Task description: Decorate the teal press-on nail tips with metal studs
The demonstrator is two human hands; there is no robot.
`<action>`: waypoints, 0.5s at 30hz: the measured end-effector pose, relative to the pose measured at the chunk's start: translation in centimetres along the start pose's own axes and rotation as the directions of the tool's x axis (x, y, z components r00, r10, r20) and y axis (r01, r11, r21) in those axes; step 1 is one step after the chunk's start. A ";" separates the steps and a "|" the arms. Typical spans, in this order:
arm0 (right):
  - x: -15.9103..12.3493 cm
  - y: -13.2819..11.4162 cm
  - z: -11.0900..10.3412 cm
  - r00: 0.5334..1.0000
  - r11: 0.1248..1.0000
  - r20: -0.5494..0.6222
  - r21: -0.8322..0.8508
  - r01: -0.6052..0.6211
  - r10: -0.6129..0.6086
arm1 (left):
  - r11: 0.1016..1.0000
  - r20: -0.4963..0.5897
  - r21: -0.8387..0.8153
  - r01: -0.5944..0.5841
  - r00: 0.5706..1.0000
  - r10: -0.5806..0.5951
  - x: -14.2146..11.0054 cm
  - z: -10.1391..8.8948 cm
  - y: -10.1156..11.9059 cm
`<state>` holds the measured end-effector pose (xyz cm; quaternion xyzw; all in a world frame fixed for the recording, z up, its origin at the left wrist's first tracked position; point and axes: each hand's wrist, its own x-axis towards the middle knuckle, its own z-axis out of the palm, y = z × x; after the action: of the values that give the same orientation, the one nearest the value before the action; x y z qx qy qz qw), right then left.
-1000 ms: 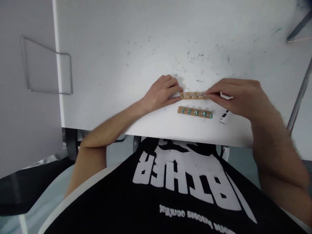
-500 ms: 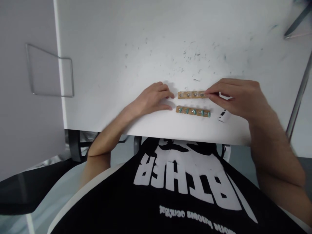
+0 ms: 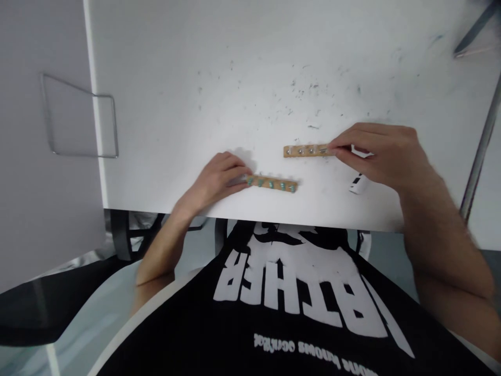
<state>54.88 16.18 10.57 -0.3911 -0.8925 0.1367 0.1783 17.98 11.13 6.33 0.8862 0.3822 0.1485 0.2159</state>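
Observation:
A narrow wooden strip with teal pieces [image 3: 271, 183] lies near the table's front edge, slightly slanted. My left hand [image 3: 219, 177] is closed on its left end, thumb and fingers pinching it. Farther back is a second wooden strip with clear, shiny pieces [image 3: 306, 151], lying nearly level. My right hand [image 3: 385, 154] pinches its right end between thumb and fingertips, which hide that end. Just below the right hand, a small white object with black marks [image 3: 357, 184] rests on the table, partly covered by the hand.
The white table [image 3: 176, 68] has dark smudges in its middle. A bent metal wire frame [image 3: 116, 125] overlaps its left edge. A metal bar [image 3: 479, 156] runs along the right side, with a dark flat object [image 3: 475, 31] at the far right corner.
My left hand has taken hold of the strip with teal pieces, and that strip has moved left. My right hand keeps its pinch on the other strip, almost in place.

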 end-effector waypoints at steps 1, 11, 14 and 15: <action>0.0 0.0 0.1 1.000 1.000 -0.008 -0.004 0.011 -0.011 | 0.998 -0.002 0.011 0.066 0.998 -0.066 -1.3 -0.8 -0.9; 0.5 0.0 0.5 0.994 0.996 -0.063 -0.026 0.087 -0.089 | 0.810 -0.532 -0.022 0.587 0.679 -0.506 -11.0 -4.9 -13.1; 0.6 0.1 0.6 0.993 0.996 -0.085 -0.037 0.075 -0.078 | 0.767 -0.595 -0.059 0.639 0.595 -0.541 -11.7 -4.7 -14.3; 0.6 0.1 0.7 0.993 0.997 -0.090 -0.040 0.068 -0.071 | 0.763 -0.607 -0.061 0.644 0.583 -0.540 -11.7 -4.5 -14.4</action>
<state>54.32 16.63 10.05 -0.3689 -0.8988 0.0960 0.2166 -0.57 12.48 1.94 0.6290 0.7141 0.3035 0.0481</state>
